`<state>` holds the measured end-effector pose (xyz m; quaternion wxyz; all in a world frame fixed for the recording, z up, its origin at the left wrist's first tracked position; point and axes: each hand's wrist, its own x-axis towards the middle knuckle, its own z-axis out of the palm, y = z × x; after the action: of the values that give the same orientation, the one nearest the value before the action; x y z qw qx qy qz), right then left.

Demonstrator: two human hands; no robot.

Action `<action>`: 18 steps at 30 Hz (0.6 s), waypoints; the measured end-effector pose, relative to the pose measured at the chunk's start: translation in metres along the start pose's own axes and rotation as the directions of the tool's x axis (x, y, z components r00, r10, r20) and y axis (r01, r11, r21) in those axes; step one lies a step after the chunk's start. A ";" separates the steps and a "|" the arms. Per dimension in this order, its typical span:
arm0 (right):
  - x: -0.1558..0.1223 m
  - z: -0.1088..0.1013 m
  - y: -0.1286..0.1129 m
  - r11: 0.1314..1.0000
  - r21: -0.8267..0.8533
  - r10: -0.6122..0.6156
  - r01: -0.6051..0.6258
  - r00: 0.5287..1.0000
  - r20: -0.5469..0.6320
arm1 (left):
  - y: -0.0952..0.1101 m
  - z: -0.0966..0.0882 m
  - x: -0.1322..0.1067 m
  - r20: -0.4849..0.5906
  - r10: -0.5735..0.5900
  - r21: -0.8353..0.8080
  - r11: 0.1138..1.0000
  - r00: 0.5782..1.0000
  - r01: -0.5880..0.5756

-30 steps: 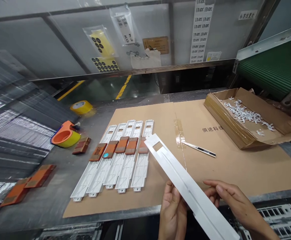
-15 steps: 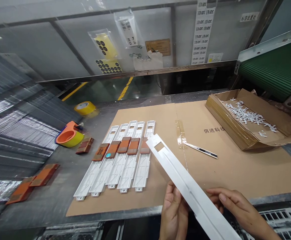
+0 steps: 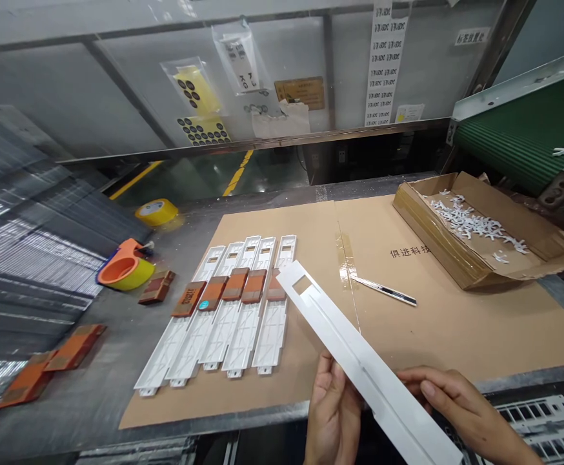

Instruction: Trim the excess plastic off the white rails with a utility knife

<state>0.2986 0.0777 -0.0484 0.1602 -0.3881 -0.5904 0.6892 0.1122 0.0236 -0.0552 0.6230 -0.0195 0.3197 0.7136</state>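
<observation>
I hold a long white plastic strip (image 3: 354, 355) with a square cutout near its far end, slanting over the front edge of the bench. My left hand (image 3: 333, 413) grips it from the left side, thumb up along its edge. My right hand (image 3: 461, 410) holds it from the right with fingers curled under it. On the cardboard sheet (image 3: 456, 323) lie several similar white strips (image 3: 233, 310) side by side, each with an orange-brown block (image 3: 236, 284) across it.
A box cutter (image 3: 386, 290) lies on the cardboard. A shallow cardboard box (image 3: 437, 236) of small white scraps sits at the right, by a green conveyor (image 3: 519, 139). Tape dispenser (image 3: 124, 268), yellow tape roll (image 3: 155, 211) and loose orange blocks (image 3: 47, 365) lie left.
The strip and both hands have barely shifted; only the camera view has swayed slightly.
</observation>
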 end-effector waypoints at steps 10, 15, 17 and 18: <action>0.008 0.012 -0.017 0.961 -0.268 -0.100 0.071 0.990 -0.097 | -0.007 0.006 -0.003 -0.016 -0.022 0.014 1.000 1.000 0.022; 0.016 0.024 -0.025 0.942 -0.327 -0.132 0.079 0.981 -0.142 | -0.011 0.005 -0.003 0.012 -0.022 0.031 0.999 1.000 0.022; 0.017 0.026 -0.025 0.938 -0.344 -0.111 0.053 0.982 -0.152 | -0.012 0.005 -0.003 0.011 -0.018 0.040 0.999 1.000 0.017; 0.018 0.026 -0.024 0.937 -0.348 -0.104 0.042 0.981 -0.161 | -0.012 0.005 -0.003 0.013 -0.019 0.043 0.999 1.000 0.019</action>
<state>0.2623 0.0776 -0.0316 0.1675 -0.4475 -0.6990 0.5321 0.1259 0.0233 -0.0549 0.6321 -0.0044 0.3306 0.7008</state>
